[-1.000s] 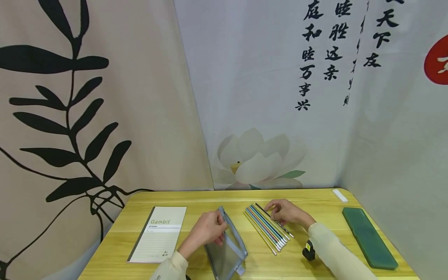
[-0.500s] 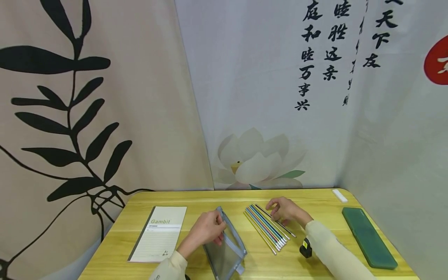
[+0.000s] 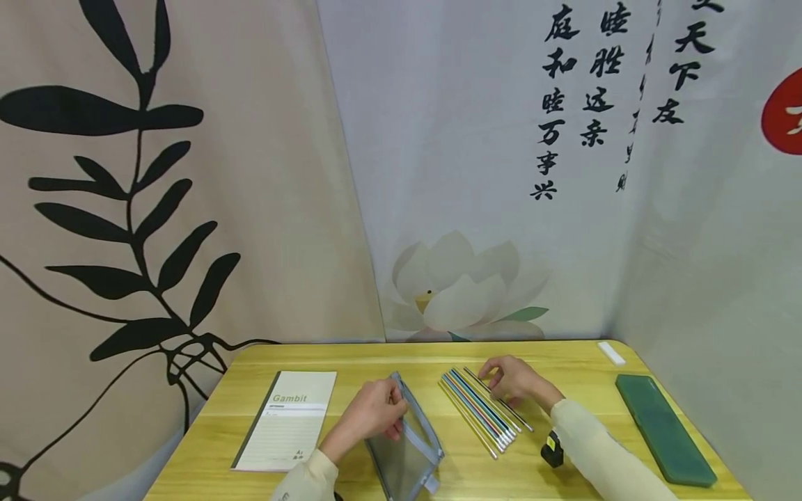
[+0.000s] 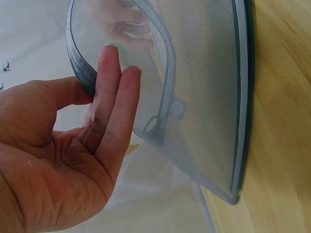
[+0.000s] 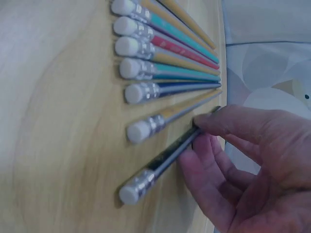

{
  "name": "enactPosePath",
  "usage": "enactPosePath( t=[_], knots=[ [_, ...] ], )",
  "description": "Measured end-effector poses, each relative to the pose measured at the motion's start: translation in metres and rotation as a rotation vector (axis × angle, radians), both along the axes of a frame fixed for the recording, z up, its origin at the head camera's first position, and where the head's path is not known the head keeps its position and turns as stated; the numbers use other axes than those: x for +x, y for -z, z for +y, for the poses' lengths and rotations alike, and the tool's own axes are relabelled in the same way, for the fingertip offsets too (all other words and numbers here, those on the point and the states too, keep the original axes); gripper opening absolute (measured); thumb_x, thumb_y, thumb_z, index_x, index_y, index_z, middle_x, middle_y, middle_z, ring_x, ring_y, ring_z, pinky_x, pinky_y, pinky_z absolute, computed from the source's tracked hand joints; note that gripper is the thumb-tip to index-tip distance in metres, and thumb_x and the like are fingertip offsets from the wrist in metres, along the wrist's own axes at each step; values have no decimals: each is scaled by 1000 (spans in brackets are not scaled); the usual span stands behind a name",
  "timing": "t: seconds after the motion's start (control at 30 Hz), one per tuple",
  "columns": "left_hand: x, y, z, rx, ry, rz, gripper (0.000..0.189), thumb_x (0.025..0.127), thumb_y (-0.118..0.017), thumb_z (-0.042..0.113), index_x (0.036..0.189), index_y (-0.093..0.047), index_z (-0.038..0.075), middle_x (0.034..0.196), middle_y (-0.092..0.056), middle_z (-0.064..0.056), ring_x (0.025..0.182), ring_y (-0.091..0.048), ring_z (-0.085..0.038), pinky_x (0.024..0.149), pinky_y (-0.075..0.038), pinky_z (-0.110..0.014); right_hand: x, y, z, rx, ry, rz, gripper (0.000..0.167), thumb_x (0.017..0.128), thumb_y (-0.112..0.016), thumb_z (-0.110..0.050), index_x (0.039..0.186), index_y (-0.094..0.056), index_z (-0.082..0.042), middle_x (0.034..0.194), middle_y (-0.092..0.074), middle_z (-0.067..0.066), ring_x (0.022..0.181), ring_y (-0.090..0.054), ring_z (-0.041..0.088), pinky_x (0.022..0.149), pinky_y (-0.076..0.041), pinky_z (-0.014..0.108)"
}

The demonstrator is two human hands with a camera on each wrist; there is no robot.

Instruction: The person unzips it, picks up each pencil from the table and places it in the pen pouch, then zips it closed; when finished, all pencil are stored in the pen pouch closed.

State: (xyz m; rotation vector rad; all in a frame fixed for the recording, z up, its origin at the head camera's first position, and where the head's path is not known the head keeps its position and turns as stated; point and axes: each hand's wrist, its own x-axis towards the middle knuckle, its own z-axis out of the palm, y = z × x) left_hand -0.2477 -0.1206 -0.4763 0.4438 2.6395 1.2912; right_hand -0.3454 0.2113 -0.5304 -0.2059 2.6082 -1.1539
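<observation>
In the head view my left hand [image 3: 374, 409] pinches the edge of a grey mesh zip pouch [image 3: 401, 463]. The left wrist view shows thumb and fingers on the rim of the pouch [image 4: 209, 97], whose mouth gapes. My right hand [image 3: 512, 381] is at the right side of a row of pencils [image 3: 473, 403]. In the right wrist view thumb and fingers pinch a black pencil [image 5: 167, 153] with a white eraser end, which lies on or just above the table. Several coloured pencils [image 5: 180, 46] lie side by side to its left.
A notebook [image 3: 287, 421] marked "Gambit" lies on the left of the wooden table [image 3: 376, 358]. On the right are a green case [image 3: 665, 430] and a small white block [image 3: 611, 353]. A printed curtain [image 3: 464, 174] hangs behind the table.
The black pencil has shifted slightly right, apart from the other pencils, with my right hand on it. My left hand keeps its hold on the pouch.
</observation>
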Motion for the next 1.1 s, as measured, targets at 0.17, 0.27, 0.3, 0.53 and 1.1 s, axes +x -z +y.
enactPosePath(
  t=[0.17,0.27,0.3,0.53,1.1],
  knots=[
    [0,-1,0,0,8,4,18,99,-63,9,81,-60,7,63,-71,-6,49,-71,-19,55,-66,-48,1,-2,-2,16,-7,5,42,80,-74,10,112,-76,-18,84,-68,6,61,-55,16,44,-55,34],
    [0,-2,0,-3,6,4,18,99,-63,9,81,-59,7,63,-71,-6,49,-71,-20,55,-66,-49,1,-2,0,-26,-23,-12,41,82,-71,9,115,-74,-15,83,-67,8,61,-52,16,44,-52,32],
    [0,-2,0,-6,4,2,19,99,-63,9,81,-59,8,63,-71,-5,50,-71,-20,56,-66,-49,1,-2,2,-51,-30,-24,42,82,-70,9,117,-74,-14,84,-67,9,61,-51,16,44,-51,31],
    [-2,-4,-1,-13,-15,-16,19,101,-64,8,82,-59,7,64,-69,-4,49,-71,-18,56,-66,-47,0,-5,8,-172,-31,-108,44,89,-66,5,130,-67,-10,80,-61,7,62,-48,18,45,-47,30],
    [-7,-3,3,-20,-11,-9,19,100,-63,9,82,-58,7,64,-69,-4,50,-70,-16,56,-66,-45,29,-35,-34,-468,-154,-282,61,89,-65,0,148,-52,-9,73,-53,-4,66,-45,13,51,-56,27]
  ],
)
